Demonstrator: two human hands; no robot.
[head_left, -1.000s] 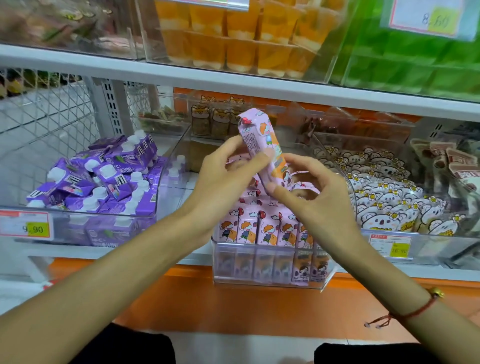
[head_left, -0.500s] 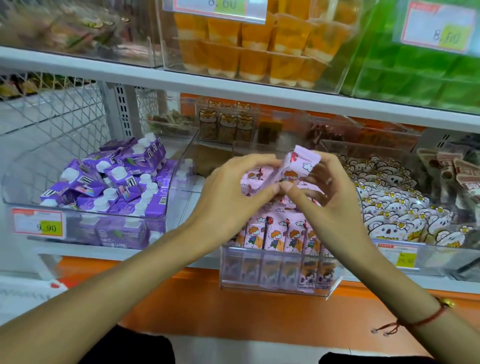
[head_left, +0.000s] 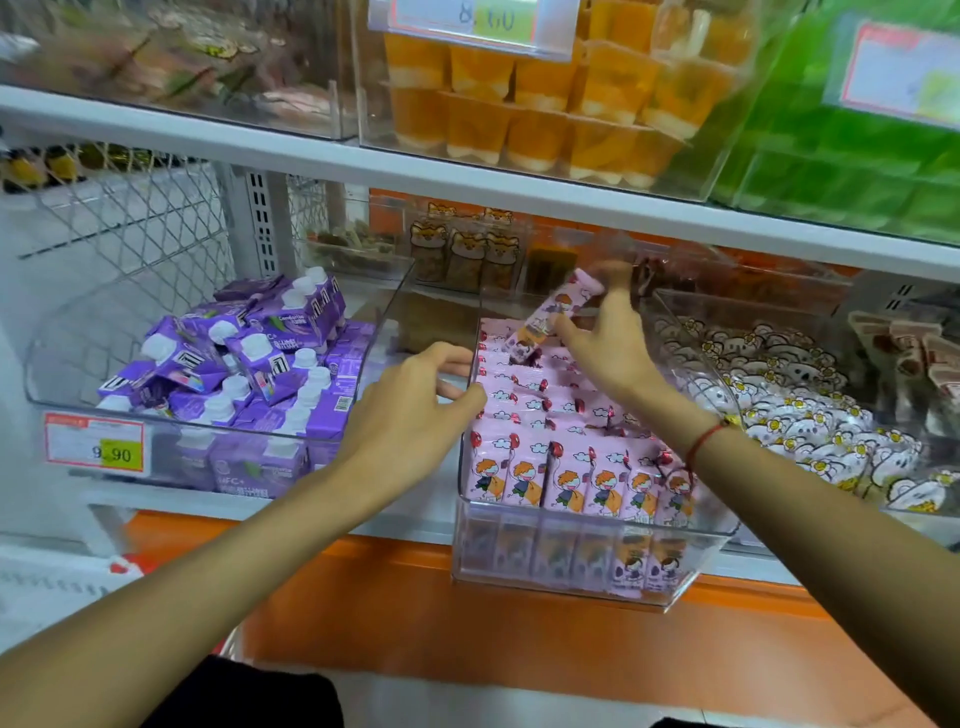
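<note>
A clear plastic bin (head_left: 696, 566) on the lower shelf holds rows of pink snack packets (head_left: 566, 480) printed with a cartoon child. My right hand (head_left: 613, 348) pinches one pink packet (head_left: 545, 317) by its upper end and holds it tilted over the back rows of the bin. My left hand (head_left: 410, 415) is beside the bin's left wall, with its fingers loosely spread and its thumb and fingertips at that wall. It holds nothing. A red string bracelet is on my right wrist.
To the left is a clear bin of purple drink cartons (head_left: 249, 374) with a 9.90 price tag (head_left: 96, 449). On the right lies a bin of white cartoon packets (head_left: 800, 421). The shelf above (head_left: 467, 182) carries orange jelly cups (head_left: 545, 109) and green packs (head_left: 852, 145).
Both hands held the pink packet upright above the bin. My left hand has let go and moved to the bin's left wall, while my right hand has carried the packet to the back rows.
</note>
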